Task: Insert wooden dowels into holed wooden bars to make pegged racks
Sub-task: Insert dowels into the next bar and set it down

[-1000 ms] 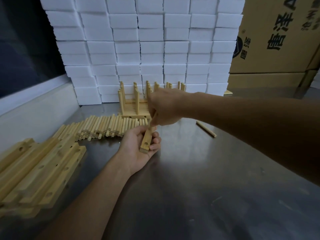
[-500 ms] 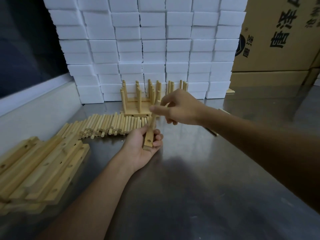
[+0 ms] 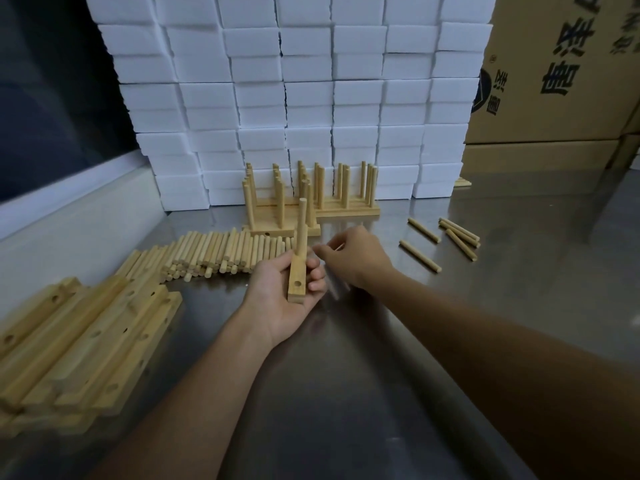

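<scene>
My left hand [image 3: 277,299] lies palm up over the steel table and grips a short holed wooden bar [image 3: 296,282]. One dowel [image 3: 302,226] stands upright in the bar's far hole, and the near hole is open. My right hand [image 3: 353,259] hovers just right of the bar, off the dowel, its fingers loosely curled with nothing seen in them. A row of loose dowels [image 3: 221,252] lies left of the bar. Holed bars [image 3: 79,344] are piled at the near left.
Finished pegged racks [image 3: 341,207] stand at the back against a wall of white foam blocks [image 3: 311,98]. Several stray dowels [image 3: 450,237] lie to the right. Cardboard boxes [image 3: 554,81] fill the back right. A window ledge [image 3: 69,216] borders the table's left side.
My right hand pushed the dowel into the bar's far hole, then let go and dropped down to the right. The dowel now stands upright in the bar.
</scene>
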